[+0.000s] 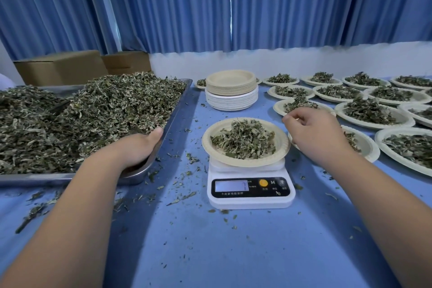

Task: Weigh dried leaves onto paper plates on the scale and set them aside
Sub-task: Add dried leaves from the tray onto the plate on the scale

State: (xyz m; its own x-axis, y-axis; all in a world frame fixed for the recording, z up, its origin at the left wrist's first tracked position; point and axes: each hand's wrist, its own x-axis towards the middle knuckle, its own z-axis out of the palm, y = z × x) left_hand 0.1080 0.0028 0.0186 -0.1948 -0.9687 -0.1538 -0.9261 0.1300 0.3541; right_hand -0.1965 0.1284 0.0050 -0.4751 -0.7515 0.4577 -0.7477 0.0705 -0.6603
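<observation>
Nearest, two forearms enter from the lower corners. The left hand (138, 145) lies at the tray (175, 110) corner, its fingers hidden among the dried leaves (93, 112), probably to gather more; I cannot tell its grip. The right hand (313, 131) hovers right of the paper plate (207, 140) with a narrow, pinched grip, perhaps on a leaf. The plate sits on the scale (250, 202), centre frame, for weighing. Filled plates (406, 120) wait on the table (233, 252) at right.

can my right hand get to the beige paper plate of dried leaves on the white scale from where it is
Probably yes: the right hand hovers just right of the round beige paper plate, close to its rim, and nothing lies between them.
</observation>
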